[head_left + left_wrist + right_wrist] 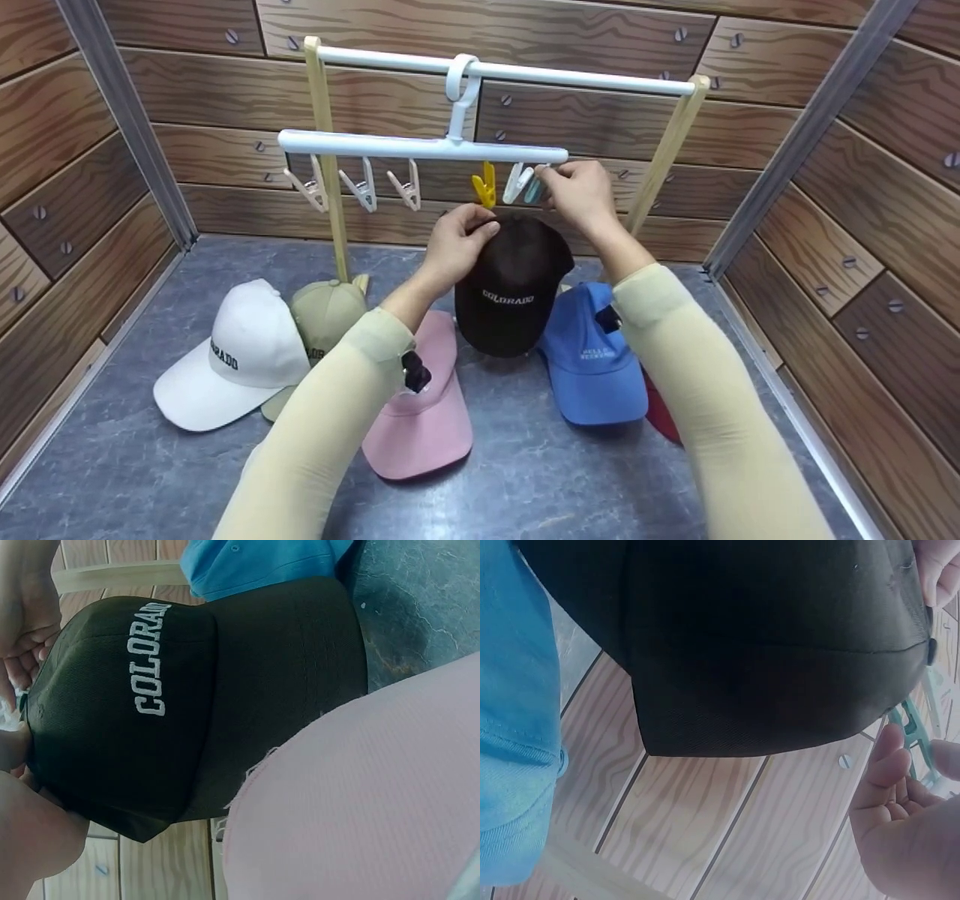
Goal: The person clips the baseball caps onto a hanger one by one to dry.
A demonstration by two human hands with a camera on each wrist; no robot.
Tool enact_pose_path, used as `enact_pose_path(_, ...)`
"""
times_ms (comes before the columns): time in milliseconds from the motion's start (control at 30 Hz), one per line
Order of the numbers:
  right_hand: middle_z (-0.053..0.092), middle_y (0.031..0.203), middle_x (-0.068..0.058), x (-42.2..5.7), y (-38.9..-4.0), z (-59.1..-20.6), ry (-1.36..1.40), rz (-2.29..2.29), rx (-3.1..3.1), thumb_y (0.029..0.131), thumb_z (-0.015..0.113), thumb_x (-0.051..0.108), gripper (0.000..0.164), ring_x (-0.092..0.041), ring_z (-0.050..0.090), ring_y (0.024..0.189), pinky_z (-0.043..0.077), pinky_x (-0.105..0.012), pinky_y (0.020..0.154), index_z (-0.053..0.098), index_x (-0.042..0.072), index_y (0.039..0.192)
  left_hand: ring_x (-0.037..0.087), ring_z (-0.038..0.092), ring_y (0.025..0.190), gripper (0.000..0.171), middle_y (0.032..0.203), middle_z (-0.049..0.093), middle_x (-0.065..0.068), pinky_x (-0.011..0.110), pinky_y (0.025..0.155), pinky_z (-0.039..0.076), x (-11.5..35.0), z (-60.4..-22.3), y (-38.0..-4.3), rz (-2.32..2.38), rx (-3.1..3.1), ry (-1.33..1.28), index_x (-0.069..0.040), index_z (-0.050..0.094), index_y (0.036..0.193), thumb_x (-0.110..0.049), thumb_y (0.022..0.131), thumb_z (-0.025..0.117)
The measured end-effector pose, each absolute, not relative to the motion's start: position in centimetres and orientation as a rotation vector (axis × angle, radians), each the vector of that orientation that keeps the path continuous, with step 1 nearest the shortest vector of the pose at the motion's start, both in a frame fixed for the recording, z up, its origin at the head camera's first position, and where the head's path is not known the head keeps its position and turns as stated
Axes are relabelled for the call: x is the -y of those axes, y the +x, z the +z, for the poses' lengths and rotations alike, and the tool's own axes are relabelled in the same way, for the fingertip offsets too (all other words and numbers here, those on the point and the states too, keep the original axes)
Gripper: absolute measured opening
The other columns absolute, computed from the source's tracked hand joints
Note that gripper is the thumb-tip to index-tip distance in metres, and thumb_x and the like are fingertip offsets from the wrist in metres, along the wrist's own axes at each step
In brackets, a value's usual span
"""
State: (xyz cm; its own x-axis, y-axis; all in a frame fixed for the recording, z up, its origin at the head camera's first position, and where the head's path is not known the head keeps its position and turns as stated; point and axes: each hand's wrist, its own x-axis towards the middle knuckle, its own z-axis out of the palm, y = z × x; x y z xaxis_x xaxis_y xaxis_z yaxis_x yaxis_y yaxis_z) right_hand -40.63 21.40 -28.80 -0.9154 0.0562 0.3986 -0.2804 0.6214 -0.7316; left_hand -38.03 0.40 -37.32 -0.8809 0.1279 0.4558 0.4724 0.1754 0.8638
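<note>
A black cap (510, 277) with white COLORADO lettering hangs crown up and brim down above the floor. My left hand (459, 244) pinches it near the top of the crown; the left wrist view shows the thumb and fingers on the cap's (112, 720) crown edge. My right hand (585, 196) pinches a teal clip (533, 187) at the right end of the white clip hanger (375, 144). In the right wrist view the teal clip's (911, 731) tip lies against the crown; whether it grips the fabric I cannot tell. A white clip (517, 184) and a yellow clip (486, 185) hang beside it.
The hanger hooks over a white rod (570, 75) on wooden posts (667, 157). Three more clips hang at its left. On the grey floor (510, 465) lie white (251, 337), olive (330, 307), pink (424, 427), blue (596, 360) and red (661, 412) caps. Wood-patterned walls surround it.
</note>
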Motion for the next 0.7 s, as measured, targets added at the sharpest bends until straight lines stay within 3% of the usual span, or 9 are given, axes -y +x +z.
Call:
enact_pose_path(133, 0.065, 0.053, 0.012, -21.2, -40.6, -29.0, 0.192, 1.232, 2.474, 0.105, 0.070, 0.032, 0.038, -0.002, 0.063, 0.050, 0.048, -0.020, 0.056, 0.085, 0.001, 0.090, 0.023, 0.072, 0.109, 0.015, 0.116, 0.080, 0.014, 0.032, 0.097, 0.054, -0.2, -37.6, -38.3, -1.814, 2.167, -0.539, 0.002, 0.078, 0.117, -0.008, 0.108, 0.073)
enact_pose_path(533, 0.068, 0.060, 0.002, -20.2, -40.6, -29.5, 0.202, 1.431, 2.472, 0.106, 0.074, 0.027, 0.033, -0.006, 0.062, 0.051, 0.051, -0.018, 0.051, 0.085, -0.002, 0.093, 0.019, 0.070, 0.101, 0.013, 0.110, 0.080, 0.012, 0.030, 0.090, 0.053, 0.2, -37.8, -38.5, -1.957, 2.120, -0.465, 0.003, 0.077, 0.114, -0.007, 0.108, 0.072)
enact_pose_path(700, 0.067, 0.059, 0.002, -20.3, -40.5, -29.7, 0.207, 1.459, 2.479, 0.106, 0.075, 0.026, 0.034, -0.009, 0.063, 0.053, 0.052, -0.019, 0.052, 0.083, -0.001, 0.087, 0.016, 0.068, 0.098, 0.011, 0.108, 0.079, 0.011, 0.028, 0.088, 0.052, 0.1, -37.9, -38.7, -1.979, 2.112, -0.448, 0.004, 0.076, 0.112, -0.005, 0.108, 0.072)
